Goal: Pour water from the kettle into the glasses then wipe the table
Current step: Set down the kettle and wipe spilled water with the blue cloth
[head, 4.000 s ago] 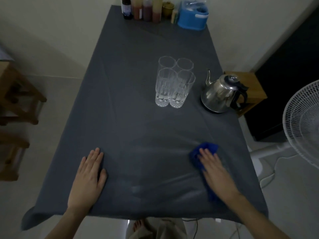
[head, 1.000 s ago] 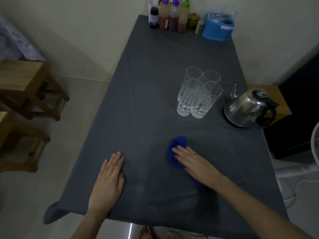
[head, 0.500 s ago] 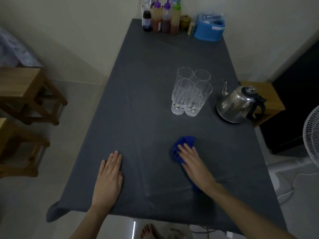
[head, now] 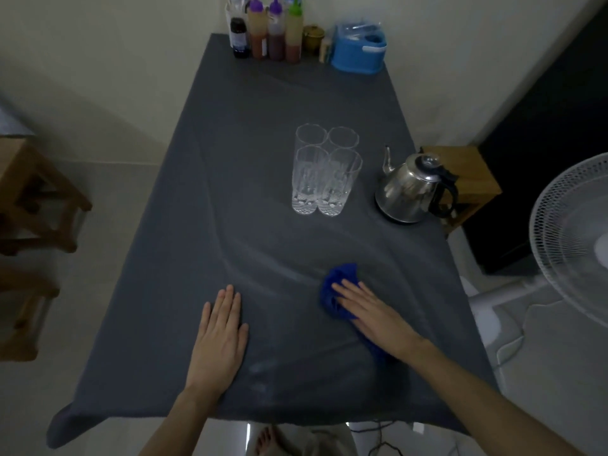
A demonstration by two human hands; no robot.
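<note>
Right hand (head: 371, 312) lies flat, fingers stretched and close together, pressing a crumpled blue cloth (head: 340, 284) against the table (head: 263, 103); nothing is gripped, the palm only bears down. The cloth is soft and bunched, its rumpled front showing beyond the fingertips and a darker strip trailing under the wrist. Left hand (head: 218, 337) rests open and flat on the near part of the table, palm down, fingers together, holding nothing and well apart from the cloth.

A smooth dark grey covering drapes over the table's edges, with shallow creases fanning out from the spot ahead of the cloth and a faint pale sheen between the two hands.

Farther out, near the middle, four tall clear glasses (head: 324, 172) stand upright in a tight square, touching or nearly so; their walls are ribbed and their bases thick. How much water they hold cannot be told. Just to their right stands the kettle (head: 411, 189), rounded polished metal with a thin curved spout, a knobbed lid and a black looped handle.

At the far end, sauce bottles (head: 269, 31) with coloured caps stand beside a blue plastic container (head: 358, 54). Off the table's right edge are a wooden stool (head: 467, 179) and a white fan (head: 572, 232) with a wire grille.
</note>
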